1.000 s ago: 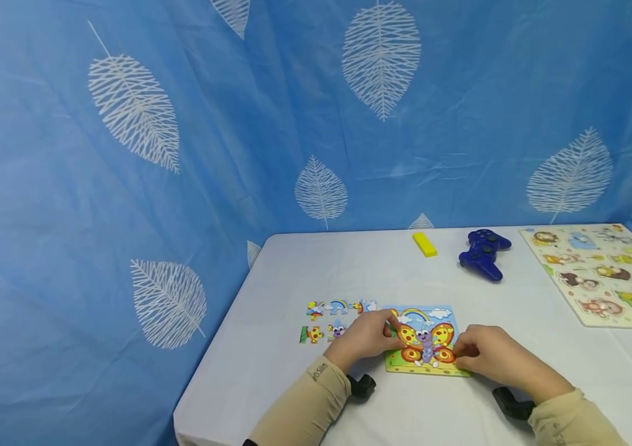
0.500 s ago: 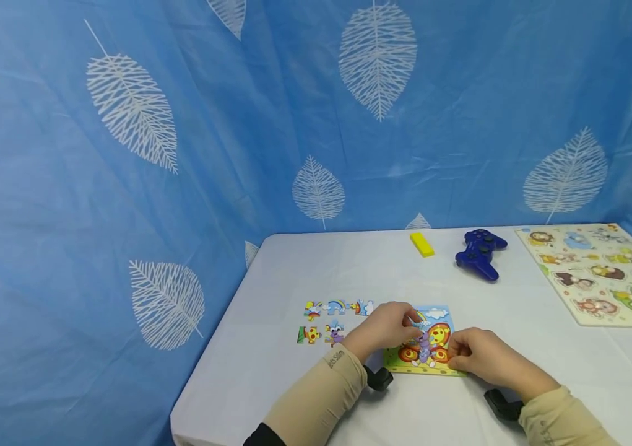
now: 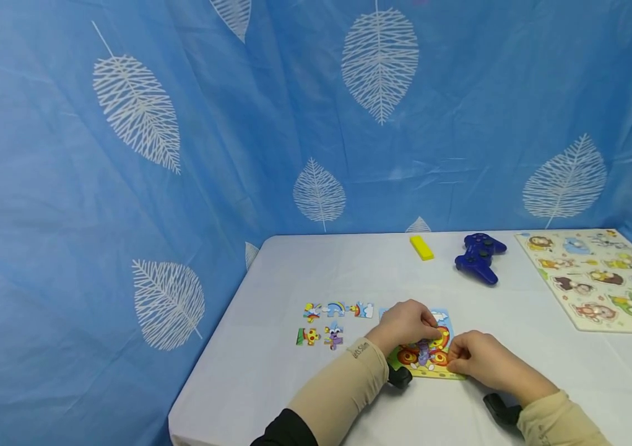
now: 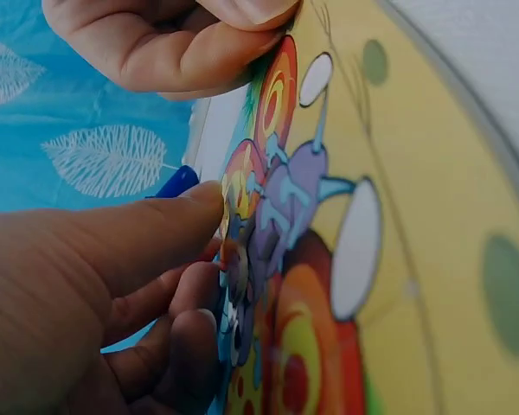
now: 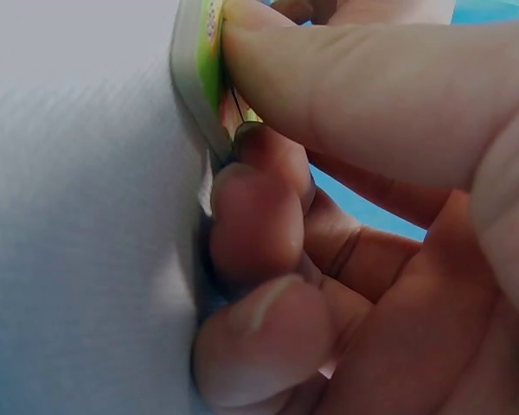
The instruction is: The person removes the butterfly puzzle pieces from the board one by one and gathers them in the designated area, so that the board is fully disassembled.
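Note:
A jigsaw puzzle board [image 3: 429, 371] with a butterfly picture lies flat on the white table. My left hand [image 3: 405, 323] reaches over it, thumb and fingertips together at the butterfly's right wing, pinching a puzzle piece there that the fingers mostly hide. In the left wrist view, the thumb [image 4: 209, 197] sits close to the printed surface beside the purple body. My right hand [image 3: 483, 356] grips the board's right edge; the right wrist view has its thumb [image 5: 251, 43] on top and curled fingers along the edge. Several loose puzzle pieces [image 3: 335, 310] lie in two rows left of the board.
Toward the back of the table [image 3: 249, 384] are a yellow block [image 3: 421, 248] and a blue game controller [image 3: 478, 259]. A larger board with animal pictures [image 3: 600, 282] lies at the right. A blue curtain [image 3: 226, 155] with white leaves hangs behind.
My left hand has moved rightward across the puzzle board, from the butterfly's left wing to its right wing. The right hand keeps its place on the board's edge; the loose pieces lie unchanged.

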Available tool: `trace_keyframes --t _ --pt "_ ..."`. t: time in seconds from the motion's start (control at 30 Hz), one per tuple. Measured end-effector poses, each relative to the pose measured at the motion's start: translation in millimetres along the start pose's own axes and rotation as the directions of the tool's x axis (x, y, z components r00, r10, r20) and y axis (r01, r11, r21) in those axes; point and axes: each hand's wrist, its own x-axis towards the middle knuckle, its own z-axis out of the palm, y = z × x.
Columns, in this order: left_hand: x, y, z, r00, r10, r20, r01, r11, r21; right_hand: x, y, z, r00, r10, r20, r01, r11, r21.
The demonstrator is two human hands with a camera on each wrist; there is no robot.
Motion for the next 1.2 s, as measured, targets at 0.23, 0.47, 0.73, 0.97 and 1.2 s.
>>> trace_keyframes --t 0.23,0.47,0.73,0.97,1.2 --pt "-2.6 2.6 0.7 1.000 0.009 -0.012 -0.008 0.997 0.081 0.0 -0.3 0.4 1.000 -0.006 -0.007 0.006 1.000 0.000" --pt "-4.4 2.0 4.0 0.999 0.034 -0.006 -0.033 0.997 0.072 0.4 -0.9 1.0 1.000 -0.010 -0.009 0.010 1.000 0.005" --pt "-5.6 0.6 8.0 0.999 0.045 -0.030 -0.043 0.996 0.078 0.4 0.1 0.4 1.000 -0.005 0.005 0.005 1.000 0.013" --pt "-7.2 1.0 7.8 0.998 0.040 -0.052 -0.036 0.996 0.077 0.0 -0.6 0.7 1.000 -0.004 0.000 0.004 1.000 0.008" --pt "-6.6 1.9 8.7 0.997 0.045 -0.067 -0.039 0.995 0.091 -0.3 0.5 1.3 1.000 -0.015 -0.004 0.015 1.000 -0.001"
